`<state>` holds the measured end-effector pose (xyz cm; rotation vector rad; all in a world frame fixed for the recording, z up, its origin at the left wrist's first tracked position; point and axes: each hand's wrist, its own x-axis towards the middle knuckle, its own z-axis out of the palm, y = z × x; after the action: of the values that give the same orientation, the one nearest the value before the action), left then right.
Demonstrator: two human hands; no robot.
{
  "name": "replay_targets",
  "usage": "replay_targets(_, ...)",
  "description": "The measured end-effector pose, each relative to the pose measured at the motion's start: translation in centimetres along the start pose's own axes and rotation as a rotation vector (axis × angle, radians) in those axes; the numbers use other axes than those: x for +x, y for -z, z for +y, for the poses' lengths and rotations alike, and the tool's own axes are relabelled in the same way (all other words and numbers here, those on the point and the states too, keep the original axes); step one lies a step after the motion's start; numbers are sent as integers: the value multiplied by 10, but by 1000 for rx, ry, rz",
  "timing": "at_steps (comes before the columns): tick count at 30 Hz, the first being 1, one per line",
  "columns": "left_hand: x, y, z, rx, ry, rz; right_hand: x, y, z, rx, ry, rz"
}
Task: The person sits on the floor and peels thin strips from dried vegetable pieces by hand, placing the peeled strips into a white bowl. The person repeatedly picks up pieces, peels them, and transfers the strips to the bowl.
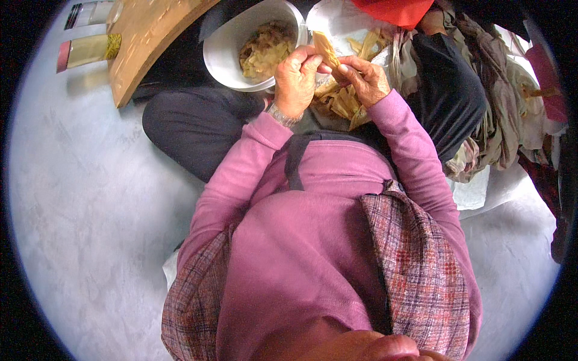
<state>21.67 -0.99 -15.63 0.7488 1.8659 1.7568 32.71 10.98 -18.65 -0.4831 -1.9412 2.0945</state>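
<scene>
My left hand (295, 79), with a watch at the wrist, pinches a folded yellowish leafy strip (326, 47) from its left side. My right hand (369, 81) grips the lower right part of the same strip, so both hands hold it raised before me. Under the hands lies a pile of similar yellow-brown strips (341, 103). Left of my left hand a white bucket (221, 67) leans toward me, with pale yellow pieces (266, 56) inside. Behind the hands is a second white container (329, 16), and more yellowish strips (372, 43) lie near it.
At the upper left are a wooden board or tabletop (149, 40) and a pink-lidded jar (88, 52), with another clear jar (95, 13) beyond. A heap of limp grey-brown leaves or cloth (494, 104) lies right of my knee (445, 85). Something red (399, 11) hangs at the top.
</scene>
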Motion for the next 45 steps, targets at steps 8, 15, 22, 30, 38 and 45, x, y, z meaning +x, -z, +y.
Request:
replay_targets(8, 0, -4, -11, -54, -26, 18, -1, -5, 3, -257, 157, 162)
replay_targets(15, 1, -1, -9, -27, -56, 49, 1, -2, -5, -183, 58, 47)
replay_targets(22, -2, -3, -11, -136, 27, 19, 1, -4, -6, -571, 352, 198)
replay_targets(30, 14, 5, -7, -242, 149, 116, 1, 5, -6, -335, 279, 286)
replay_targets(38, 24, 18, 0, -421, 151, 67, -8, 31, -23, 401, 92, 130)
replay_targets(45, 38, 11, 18, -383, 182, 126, -54, 10, -26, 167, -16, -79)
